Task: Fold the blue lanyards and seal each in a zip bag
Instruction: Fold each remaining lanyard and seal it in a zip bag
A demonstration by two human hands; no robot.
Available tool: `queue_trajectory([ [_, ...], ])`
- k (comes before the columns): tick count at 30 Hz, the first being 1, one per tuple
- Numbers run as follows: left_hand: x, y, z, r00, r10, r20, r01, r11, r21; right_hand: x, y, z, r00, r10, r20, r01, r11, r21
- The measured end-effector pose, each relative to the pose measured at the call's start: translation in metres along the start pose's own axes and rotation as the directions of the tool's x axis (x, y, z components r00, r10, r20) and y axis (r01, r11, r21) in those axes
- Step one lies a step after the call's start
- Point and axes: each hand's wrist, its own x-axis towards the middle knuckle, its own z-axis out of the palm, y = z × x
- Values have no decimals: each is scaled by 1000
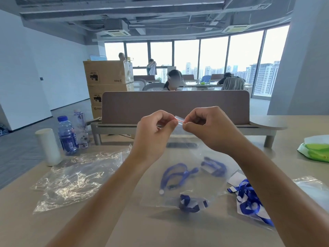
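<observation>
I hold a clear zip bag (pixel 188 168) up in front of me by its red-lined top strip. My left hand (pixel 154 134) pinches the strip's left part, and my right hand (pixel 211 129) pinches it just to the right. The bag hangs down, with a folded blue lanyard (pixel 193 204) resting at its bottom. Seen through or behind the bag, two more blue lanyards (pixel 176 173) (pixel 213 166) lie on the table. A tangle of blue lanyards (pixel 249 200) sits in a clear bag under my right forearm.
A pile of empty clear zip bags (pixel 74 177) lies at the left. Behind it stand a white roll (pixel 48 147) and two water bottles (pixel 68 136). A green pack (pixel 315 150) sits at the right edge. A desk divider (pixel 176 107) closes the far side.
</observation>
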Motion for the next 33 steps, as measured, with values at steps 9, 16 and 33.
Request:
queue_trajectory([
  [9, -2, -8, -2, 1000, -20, 2, 20, 999, -33, 0, -1, 11, 1000, 13, 4, -13, 1000, 9],
  [16, -4, -11, -2, 1000, -8, -21, 7, 1000, -23, -1, 0, 12, 997, 44, -69, -49, 996, -69],
  [33, 7, -12, -5, 991, -78, -107, 67, 992, -103, -19, 30, -29, 977, 116, -180, -137, 985, -109],
])
